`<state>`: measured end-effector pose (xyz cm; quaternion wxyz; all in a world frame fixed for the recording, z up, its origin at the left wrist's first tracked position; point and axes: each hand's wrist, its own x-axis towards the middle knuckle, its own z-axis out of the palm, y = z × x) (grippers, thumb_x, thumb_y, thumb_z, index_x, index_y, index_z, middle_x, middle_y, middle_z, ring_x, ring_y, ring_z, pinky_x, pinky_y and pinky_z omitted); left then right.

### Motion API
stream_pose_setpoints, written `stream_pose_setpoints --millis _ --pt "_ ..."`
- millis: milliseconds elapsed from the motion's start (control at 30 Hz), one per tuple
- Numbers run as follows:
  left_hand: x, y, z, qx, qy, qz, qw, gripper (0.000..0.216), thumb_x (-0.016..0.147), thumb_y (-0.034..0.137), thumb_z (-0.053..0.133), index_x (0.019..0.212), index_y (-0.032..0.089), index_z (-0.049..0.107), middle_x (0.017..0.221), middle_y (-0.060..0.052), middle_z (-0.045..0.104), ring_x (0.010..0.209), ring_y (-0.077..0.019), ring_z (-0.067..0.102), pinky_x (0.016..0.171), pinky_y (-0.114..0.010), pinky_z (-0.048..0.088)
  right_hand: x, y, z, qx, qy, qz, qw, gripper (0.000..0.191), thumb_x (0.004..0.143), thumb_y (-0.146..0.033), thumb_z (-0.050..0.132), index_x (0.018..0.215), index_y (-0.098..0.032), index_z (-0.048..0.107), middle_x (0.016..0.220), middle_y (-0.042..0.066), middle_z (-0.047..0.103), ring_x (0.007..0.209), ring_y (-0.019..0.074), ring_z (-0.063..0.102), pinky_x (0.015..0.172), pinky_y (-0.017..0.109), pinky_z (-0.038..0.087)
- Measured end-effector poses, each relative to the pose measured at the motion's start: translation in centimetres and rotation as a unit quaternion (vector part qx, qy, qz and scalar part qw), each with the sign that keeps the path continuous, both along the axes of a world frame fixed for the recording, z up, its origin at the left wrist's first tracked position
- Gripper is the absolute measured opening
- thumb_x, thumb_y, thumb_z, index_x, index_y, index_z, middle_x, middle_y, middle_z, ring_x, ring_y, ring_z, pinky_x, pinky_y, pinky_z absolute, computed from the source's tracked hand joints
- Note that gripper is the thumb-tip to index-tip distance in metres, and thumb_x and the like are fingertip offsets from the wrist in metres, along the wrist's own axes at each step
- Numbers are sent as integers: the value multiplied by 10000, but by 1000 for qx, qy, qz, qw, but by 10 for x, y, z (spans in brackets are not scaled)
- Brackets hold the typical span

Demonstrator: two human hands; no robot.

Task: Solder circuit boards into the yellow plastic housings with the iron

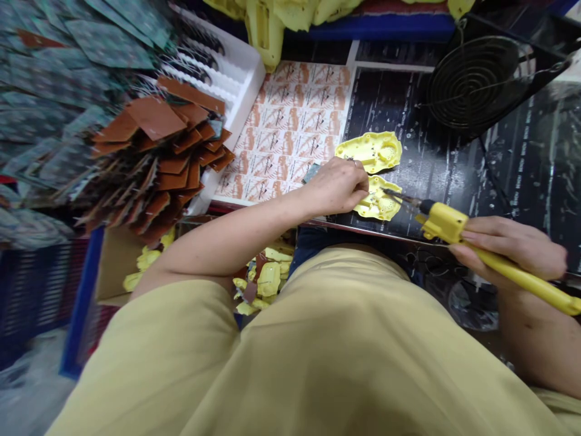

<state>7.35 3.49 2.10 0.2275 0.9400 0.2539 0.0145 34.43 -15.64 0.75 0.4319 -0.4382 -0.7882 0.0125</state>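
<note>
My left hand (338,184) is closed, fingers curled down onto the near yellow plastic shell (379,204) on the dark worktop (436,163); what it pinches there is hidden. A second yellow shell (370,150) lies just beyond it. My right hand (512,247) grips a yellow-handled soldering iron (447,224), and the iron's metal tip rests on the near shell.
A heap of brown circuit boards (158,151) with wires sits left, beside a white tray (231,72). Printed sheets (290,127) cover the middle. A black wire-guard fan (472,79) stands back right. Yellow parts fill a box (263,278) below the bench edge.
</note>
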Motion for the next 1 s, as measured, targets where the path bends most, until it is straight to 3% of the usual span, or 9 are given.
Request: stream_pose_setpoints --millis 200,300,400,500,700,867,1000 --pt "-1 1 -1 -6 -20 -1 1000 186 872 150 594 872 203 772 945 -52 795 947 -224 735 959 -383 565 -4 -8 0 19 -11 -41 999 171 928 -278 883 1043 -275 755 780 -8 809 669 168 799 592 197 642" --pt "-1 1 -1 -9 -14 3 1000 184 871 154 597 873 201 776 949 -55 790 951 -230 736 977 -396 564 -11 -5 1 30 -38 -96 994 198 981 -378 836 1129 -264 771 851 22 838 664 184 804 617 215 665" --pt "-1 1 -1 -11 -8 5 1000 190 873 158 595 881 194 781 956 -62 787 960 -236 738 991 -406 562 -12 -1 3 20 -21 -44 999 129 995 -344 824 987 -238 750 767 18 810 636 166 791 600 182 644" --pt "-1 1 -1 -4 -10 3 1000 191 875 161 590 875 192 778 943 -61 785 952 -232 739 977 -396 566 -12 4 7 6 -23 6 1000 190 963 -265 853 857 -232 699 707 8 781 618 159 781 564 169 621" --pt "-2 2 -2 7 -18 -6 1000 196 874 161 585 875 197 777 933 -60 790 947 -231 737 960 -382 572 -8 6 7 30 -41 23 998 221 901 -258 920 934 -256 701 767 -13 800 641 146 780 526 175 597" --pt "-1 1 1 -1 -7 -1 1000 185 877 158 598 871 192 780 946 -62 796 961 -233 738 982 -385 567 4 -8 -3 -17 20 -34 999 112 996 -330 818 968 -273 726 870 26 827 776 143 812 652 186 637" --pt "0 1 1 11 14 -6 1000 218 895 162 579 911 166 796 971 -77 795 978 -243 745 983 -397 567 1 -13 -2 -17 -4 -63 998 117 975 -319 839 1019 -283 736 836 -4 822 747 157 817 622 200 645"
